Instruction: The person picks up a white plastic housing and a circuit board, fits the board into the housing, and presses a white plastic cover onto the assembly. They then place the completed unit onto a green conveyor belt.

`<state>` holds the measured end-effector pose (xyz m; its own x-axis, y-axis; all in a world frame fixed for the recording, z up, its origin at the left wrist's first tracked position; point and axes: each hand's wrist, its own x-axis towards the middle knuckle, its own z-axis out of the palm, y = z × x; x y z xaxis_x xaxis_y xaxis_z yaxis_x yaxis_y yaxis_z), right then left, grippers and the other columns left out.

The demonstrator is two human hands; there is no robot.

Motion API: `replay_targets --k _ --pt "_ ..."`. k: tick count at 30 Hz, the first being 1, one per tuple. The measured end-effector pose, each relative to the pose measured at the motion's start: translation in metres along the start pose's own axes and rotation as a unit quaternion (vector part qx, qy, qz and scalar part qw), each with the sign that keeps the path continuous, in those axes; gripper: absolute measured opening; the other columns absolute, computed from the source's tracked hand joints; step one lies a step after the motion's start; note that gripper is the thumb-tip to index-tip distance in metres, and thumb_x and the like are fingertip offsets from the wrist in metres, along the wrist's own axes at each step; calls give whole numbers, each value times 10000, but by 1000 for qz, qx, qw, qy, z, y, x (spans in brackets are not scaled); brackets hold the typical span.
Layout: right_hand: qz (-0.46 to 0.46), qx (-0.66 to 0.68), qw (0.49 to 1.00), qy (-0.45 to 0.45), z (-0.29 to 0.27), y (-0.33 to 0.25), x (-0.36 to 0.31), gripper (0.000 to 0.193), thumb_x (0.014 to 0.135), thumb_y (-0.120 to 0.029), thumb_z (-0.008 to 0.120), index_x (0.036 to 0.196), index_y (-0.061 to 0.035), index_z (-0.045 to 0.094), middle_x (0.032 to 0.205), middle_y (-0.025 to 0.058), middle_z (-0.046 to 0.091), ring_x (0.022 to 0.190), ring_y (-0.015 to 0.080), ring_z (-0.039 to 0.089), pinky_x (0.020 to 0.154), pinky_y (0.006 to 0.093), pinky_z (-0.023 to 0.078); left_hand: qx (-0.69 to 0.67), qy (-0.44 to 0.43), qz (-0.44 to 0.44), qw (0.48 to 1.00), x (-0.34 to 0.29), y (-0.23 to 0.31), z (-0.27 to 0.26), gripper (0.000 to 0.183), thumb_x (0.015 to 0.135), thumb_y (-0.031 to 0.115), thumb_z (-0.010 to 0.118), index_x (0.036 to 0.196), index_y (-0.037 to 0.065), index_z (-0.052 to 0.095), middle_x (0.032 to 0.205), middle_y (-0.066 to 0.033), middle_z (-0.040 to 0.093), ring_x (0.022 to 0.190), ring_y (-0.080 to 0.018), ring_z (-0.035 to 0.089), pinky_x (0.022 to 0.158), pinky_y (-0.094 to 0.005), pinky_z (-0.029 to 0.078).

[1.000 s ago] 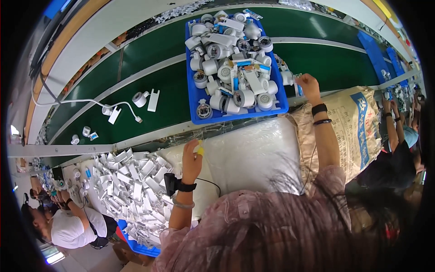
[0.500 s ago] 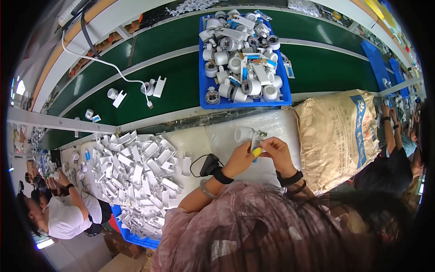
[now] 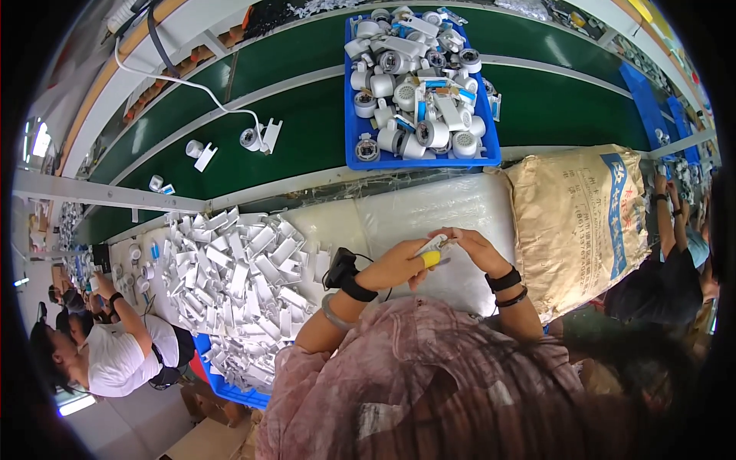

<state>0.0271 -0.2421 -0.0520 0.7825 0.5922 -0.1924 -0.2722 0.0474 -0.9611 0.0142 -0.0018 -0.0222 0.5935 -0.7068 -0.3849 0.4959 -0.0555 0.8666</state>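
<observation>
Over the pale wrapped surface, my left hand [image 3: 392,265] is closed on a small white plastic part [image 3: 434,244], mostly hidden by the fingers. A yellow piece [image 3: 431,258] shows at that hand's fingertips; whether it is a tool handle or a finger cover I cannot tell. My right hand [image 3: 481,251] meets the left from the other side, its fingertips bunched on the part's far end. Both wrists wear black bands, and a black corded device [image 3: 343,267] sits by the left wrist.
Loose white plastic channel pieces [image 3: 241,268] are heaped on the left. Beyond my hands, a blue tray [image 3: 422,163] holds many round-headed white units. A brown paper sack [image 3: 571,222] lies to the right. A white cable [image 3: 188,83] hangs at the far left. Other people work at both sides.
The round white head and wiring seen between my hands before no longer show. Both hands have come lower and closer together, with the right fingers now over the part. The view has shifted slightly.
</observation>
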Motion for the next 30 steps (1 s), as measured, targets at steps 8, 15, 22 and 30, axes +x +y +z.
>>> replay_targets --k 8,15,22,30 --pt "103 51 983 -141 1 -6 -7 405 1029 -324 451 968 7 675 872 61 685 842 127 604 803 264 454 176 -96 -49 978 -27 44 -22 281 997 213 469 1197 29 543 863 -79 621 644 -126 596 585 -280 477" --pt "115 73 986 -97 16 -29 -6 75 899 -48 646 931 20 654 746 55 657 629 120 629 580 253 484 399 91 96 908 -26 27 -18 293 885 60 469 1171 22 522 953 -206 610 902 -386 575 791 -441 454" --pt "-273 -492 786 257 42 -30 -1 140 810 -32 741 854 -25 609 764 58 616 630 115 561 549 244 431 76 214 72 971 -12 13 9 208 974 73 402 1144 12 505 870 -77 591 653 -116 561 491 -264 456" --pt "-236 -327 875 270 53 -30 -10 167 858 66 643 1000 -8 597 891 114 642 752 172 623 672 262 490 -20 220 61 973 -3 9 21 162 942 52 489 1094 6 518 812 -39 589 541 -91 534 445 -244 423"
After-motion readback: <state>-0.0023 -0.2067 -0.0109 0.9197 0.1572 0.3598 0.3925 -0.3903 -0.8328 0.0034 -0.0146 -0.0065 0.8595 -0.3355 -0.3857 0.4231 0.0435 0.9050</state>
